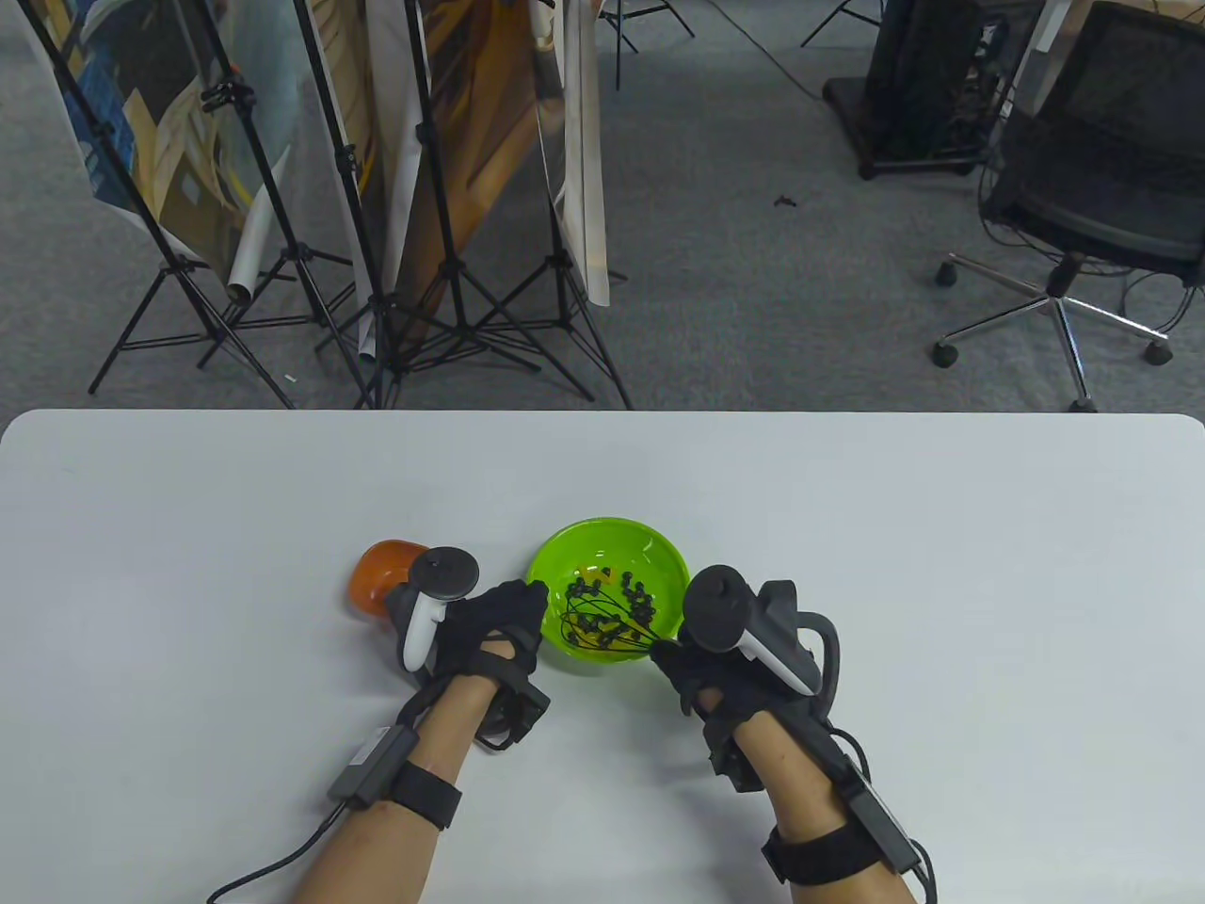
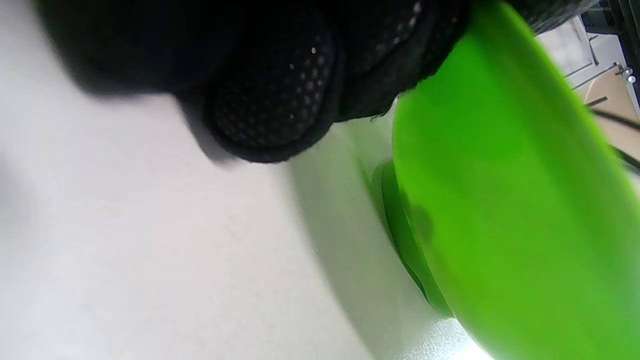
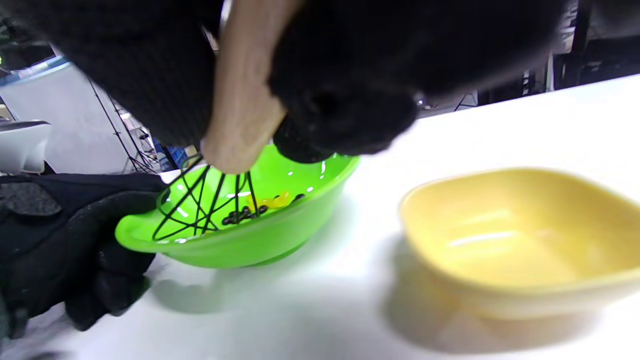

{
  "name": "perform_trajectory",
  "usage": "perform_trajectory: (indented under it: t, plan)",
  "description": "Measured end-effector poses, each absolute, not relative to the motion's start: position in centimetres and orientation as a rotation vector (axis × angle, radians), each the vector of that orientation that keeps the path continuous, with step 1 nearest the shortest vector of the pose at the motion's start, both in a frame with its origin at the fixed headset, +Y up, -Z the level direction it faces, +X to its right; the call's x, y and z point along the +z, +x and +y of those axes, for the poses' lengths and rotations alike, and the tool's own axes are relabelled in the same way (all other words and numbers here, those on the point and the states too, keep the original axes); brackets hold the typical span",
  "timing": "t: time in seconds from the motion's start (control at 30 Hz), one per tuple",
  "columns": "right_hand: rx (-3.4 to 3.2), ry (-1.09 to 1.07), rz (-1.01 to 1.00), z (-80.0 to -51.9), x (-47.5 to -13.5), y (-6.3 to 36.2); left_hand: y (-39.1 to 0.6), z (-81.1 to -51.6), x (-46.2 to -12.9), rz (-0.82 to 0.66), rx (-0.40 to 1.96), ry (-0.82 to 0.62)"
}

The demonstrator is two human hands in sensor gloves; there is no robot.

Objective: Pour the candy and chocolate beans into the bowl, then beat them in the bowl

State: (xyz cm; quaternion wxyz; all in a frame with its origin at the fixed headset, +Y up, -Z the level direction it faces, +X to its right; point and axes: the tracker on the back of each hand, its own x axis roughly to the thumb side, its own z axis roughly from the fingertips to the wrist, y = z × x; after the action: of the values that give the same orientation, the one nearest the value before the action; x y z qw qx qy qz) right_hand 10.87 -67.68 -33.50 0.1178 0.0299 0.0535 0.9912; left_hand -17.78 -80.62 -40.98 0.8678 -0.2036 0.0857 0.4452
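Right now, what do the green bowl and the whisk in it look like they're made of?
Green bowl: likely glossy moulded plastic, with bright highlights on a smooth, evenly coloured wall. Whisk: thin black loops, perhaps coated wire or silicone, I can't tell which; its pale tan handle looks matte, possibly wood. The right hand grips it; the left hand holds the bowl's rim.

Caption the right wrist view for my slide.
Right hand whisking dark beans in green bowl; empty yellow dish beside.

Office chair [image 1: 1097, 207] + tripod stands [image 1: 452, 282] w/ rolled backdrops [image 1: 574, 151] on grey carpet beyond white table [image 1: 847, 527].
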Motion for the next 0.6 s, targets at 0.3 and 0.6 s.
perform_trajectory:
  t: [0.3, 0.6]
  plan:
    - [3.036, -0.125, -0.065, -67.8, -33.7, 12.1, -17.7, -80.6, -41.0, 0.164, 0.930, -0.433]
    - [2.832, -0.086, 0.008, -71.7, -35.0, 10.8, -17.7, -80.6, -41.0, 0.164, 0.933, -0.435]
